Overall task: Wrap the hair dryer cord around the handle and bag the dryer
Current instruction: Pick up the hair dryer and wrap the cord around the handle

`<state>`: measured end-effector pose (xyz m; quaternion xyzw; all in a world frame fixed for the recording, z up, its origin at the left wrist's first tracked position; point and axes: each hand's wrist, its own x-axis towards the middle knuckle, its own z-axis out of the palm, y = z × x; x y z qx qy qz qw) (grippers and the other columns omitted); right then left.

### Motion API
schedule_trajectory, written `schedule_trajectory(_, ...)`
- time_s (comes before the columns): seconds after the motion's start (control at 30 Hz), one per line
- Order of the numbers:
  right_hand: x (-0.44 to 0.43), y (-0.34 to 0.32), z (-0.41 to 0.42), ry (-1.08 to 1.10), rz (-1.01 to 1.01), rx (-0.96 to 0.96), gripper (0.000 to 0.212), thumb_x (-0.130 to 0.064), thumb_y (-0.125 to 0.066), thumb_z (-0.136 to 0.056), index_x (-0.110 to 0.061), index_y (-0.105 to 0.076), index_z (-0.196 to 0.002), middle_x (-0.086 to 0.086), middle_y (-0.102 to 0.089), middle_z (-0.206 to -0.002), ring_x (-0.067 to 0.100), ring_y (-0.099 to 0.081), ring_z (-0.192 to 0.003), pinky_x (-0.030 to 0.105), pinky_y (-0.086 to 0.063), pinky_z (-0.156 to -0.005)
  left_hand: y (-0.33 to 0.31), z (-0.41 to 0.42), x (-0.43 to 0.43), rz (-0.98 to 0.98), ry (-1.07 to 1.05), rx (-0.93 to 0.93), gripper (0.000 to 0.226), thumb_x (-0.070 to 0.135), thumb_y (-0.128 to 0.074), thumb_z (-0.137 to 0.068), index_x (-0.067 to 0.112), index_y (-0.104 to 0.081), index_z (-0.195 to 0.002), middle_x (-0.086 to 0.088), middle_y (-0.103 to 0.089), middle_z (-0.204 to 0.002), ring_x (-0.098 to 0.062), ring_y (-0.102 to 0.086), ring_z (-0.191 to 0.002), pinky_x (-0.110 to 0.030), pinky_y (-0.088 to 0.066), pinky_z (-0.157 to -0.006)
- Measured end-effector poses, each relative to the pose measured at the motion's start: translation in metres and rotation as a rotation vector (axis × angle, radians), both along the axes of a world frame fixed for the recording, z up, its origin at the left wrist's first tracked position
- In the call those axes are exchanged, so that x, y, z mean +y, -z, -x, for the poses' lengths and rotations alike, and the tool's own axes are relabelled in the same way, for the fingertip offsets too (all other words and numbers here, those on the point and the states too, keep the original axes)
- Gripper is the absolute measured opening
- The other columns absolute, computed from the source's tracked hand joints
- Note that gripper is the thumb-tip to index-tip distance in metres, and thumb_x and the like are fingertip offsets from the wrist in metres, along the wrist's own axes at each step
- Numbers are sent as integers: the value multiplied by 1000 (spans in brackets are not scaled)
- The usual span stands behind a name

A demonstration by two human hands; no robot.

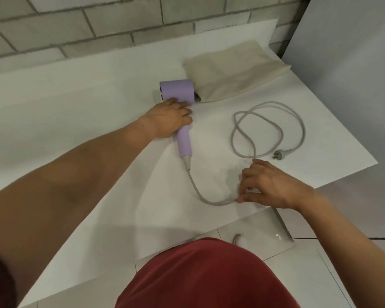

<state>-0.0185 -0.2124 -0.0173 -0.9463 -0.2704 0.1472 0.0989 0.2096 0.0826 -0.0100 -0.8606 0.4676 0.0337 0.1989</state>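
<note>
Dryer looks rigid and light; left hand grips its handle, right hand pinches the limp cord, which should coil easily.

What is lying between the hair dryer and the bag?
Nothing visible. The hair dryer lies with its head right beside the bag. The cord loops off to the right, clear of that path.
</note>
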Motion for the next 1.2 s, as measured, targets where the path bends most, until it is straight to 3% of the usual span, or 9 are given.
schedule_trajectory(0.17,-3,-33,-1,157,-373,126,29,-62,-62,-91,-35,-74,-91,-22,-68,-85,5,-60,-91,42,-45,-104,-9,-11,13,16,245,-98,32,16,-73,-80,14,-67,-111,-11,-68,-113,-36,-59,-126,-57,-35,-115)
schedule_trajectory(0.27,-2,-71,-9,219,-654,158,11,-41,-75,-89,-30,-77,-90,-16,-70,-84,14,-66,-85,45,-50,-98,-27,-13,16,95,266,-37,27,21,-72,-76,19,-62,-101,-4,-61,-95,-33,-63,-93,-48,-46,-99)
schedule_trajectory(0.37,-9,-106,-25,195,-860,135,22,-44,-73,-93,-22,-76,-89,-12,-70,-83,13,-65,-81,56,-50,-102,-48,-5,19,155,188,86,30,15,-75,-73,18,-56,-96,3,-49,-86,-31,-57,-80,-45,-51,-70)
schedule_trajectory(0.5,-15,-142,-53,128,-1055,77,47,-52,-74,-90,-5,-72,-93,-14,-67,-82,8,-59,-76,22,-48,-76,-68,20,26,197,67,140,34,19,-68,-73,28,-46,-97,14,-41,-84,-23,-50,-73,-41,-49,-64)
schedule_trajectory(0.57,-12,-157,-66,96,-1087,32,39,-50,-76,-89,-10,-75,-94,-11,-67,-81,13,-56,-73,22,-45,-72,-79,35,23,189,31,147,34,20,-63,-73,29,-44,-100,13,-46,-79,-22,-50,-71,-37,-42,-65)
schedule_trajectory(0.7,2,-179,-93,64,-1029,-67,31,-50,-77,-88,-20,-78,-96,3,-72,-86,39,-58,-77,46,-47,-75,-103,58,16,214,-46,69,36,18,-59,-76,26,-47,-109,6,-51,-75,-26,-49,-66,-32,-25,-52)
schedule_trajectory(0.93,49,-193,-125,-7,-876,-59,14,-36,-79,-88,-23,-78,-92,-12,-77,-86,6,-67,-82,30,-55,-82,-138,88,9,325,-89,-27,68,19,-58,-84,41,-36,-145,0,-61,-98,-33,-63,-77,-37,-42,-54)
schedule_trajectory(1.1,56,-187,-140,-50,-861,58,17,-30,-83,-84,-15,-78,-90,-4,-79,-86,10,-70,-81,26,-54,-81,-149,97,18,507,41,-247,73,8,-74,-77,30,-39,-137,-9,-65,-79,-37,-62,-63,-39,-46,-45)
schedule_trajectory(1.2,58,-179,-145,-32,-953,111,19,-25,-83,-78,-12,-77,-90,-6,-77,-84,9,-69,-81,26,-55,-83,-153,101,28,553,10,-355,68,24,-76,-86,28,-47,-148,-6,-68,-82,-35,-64,-68,-37,-47,-51)
